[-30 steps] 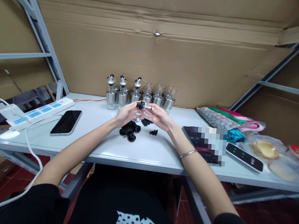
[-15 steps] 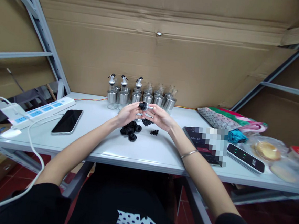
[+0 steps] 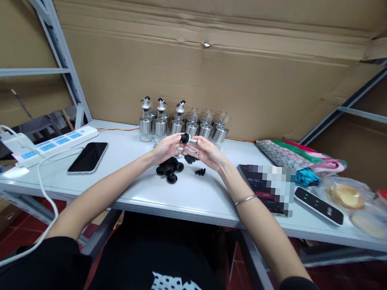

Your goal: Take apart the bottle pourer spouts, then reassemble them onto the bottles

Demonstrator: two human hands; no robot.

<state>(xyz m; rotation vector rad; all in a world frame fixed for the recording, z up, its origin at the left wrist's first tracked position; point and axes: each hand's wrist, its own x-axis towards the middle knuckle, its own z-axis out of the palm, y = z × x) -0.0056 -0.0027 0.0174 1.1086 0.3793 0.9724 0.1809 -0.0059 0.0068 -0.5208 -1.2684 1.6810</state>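
Note:
Above the table, just in front of the bottles, both hands hold one pourer spout with a ribbed black stopper (image 3: 184, 138) and a silvery end. My left hand (image 3: 167, 149) pinches the stopper side. The fingers of my right hand (image 3: 209, 153) close around the silvery end, hiding part of it. Below my left hand lies a pile of black stoppers (image 3: 170, 167). Thin black tubes (image 3: 190, 159) rest under the hands, and several small black caps (image 3: 200, 171) lie nearer me. Behind stand glass bottles with steel sleeves (image 3: 191, 129); three carry silver pourers with black levers (image 3: 161, 101).
A power strip (image 3: 59, 142) with a white cable and a phone (image 3: 88, 157) lie at left. On the right are a partly blurred tablet-like device (image 3: 260, 186), a white-and-black device (image 3: 318, 206), folded cloth (image 3: 283, 154) and bagged food (image 3: 347, 195). Cardboard (image 3: 218, 80) walls the back.
Both hands stay in nearly the same place. The spout has shifted slightly between the fingers. Everything else on the table lies as before.

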